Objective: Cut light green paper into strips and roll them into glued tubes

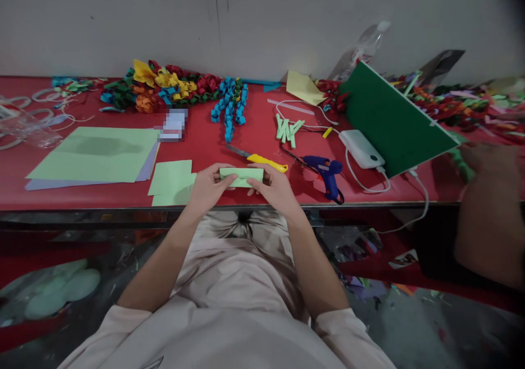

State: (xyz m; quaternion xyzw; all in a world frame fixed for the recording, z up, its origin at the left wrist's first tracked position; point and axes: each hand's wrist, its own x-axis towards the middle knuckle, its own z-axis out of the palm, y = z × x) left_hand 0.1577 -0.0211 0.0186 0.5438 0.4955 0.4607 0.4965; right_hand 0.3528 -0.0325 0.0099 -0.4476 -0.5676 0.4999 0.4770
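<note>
Between both hands, at the table's front edge, is a folded piece of light green paper [241, 173]. My left hand [210, 187] pinches its left end, thumb on the near face. My right hand [276, 187] grips the right end the same way; most fingers of both hands are hidden behind the paper. Just beyond them lies a yellow utility knife [266, 162] with its blade pointing left. Light green paper pieces [170, 180] rest beside my left hand. To the right of my right hand lies a blue glue gun [326, 169].
Larger green sheets [98, 153] lie on the red table [254, 123] at left. Folded green strips [288, 130], blue paper chains [230, 106] and colourful paper decorations [164, 87] sit farther back. A white power bank [361, 149] with cables adjoins a green board [394, 123]. Another person's arm [492, 205] is at right.
</note>
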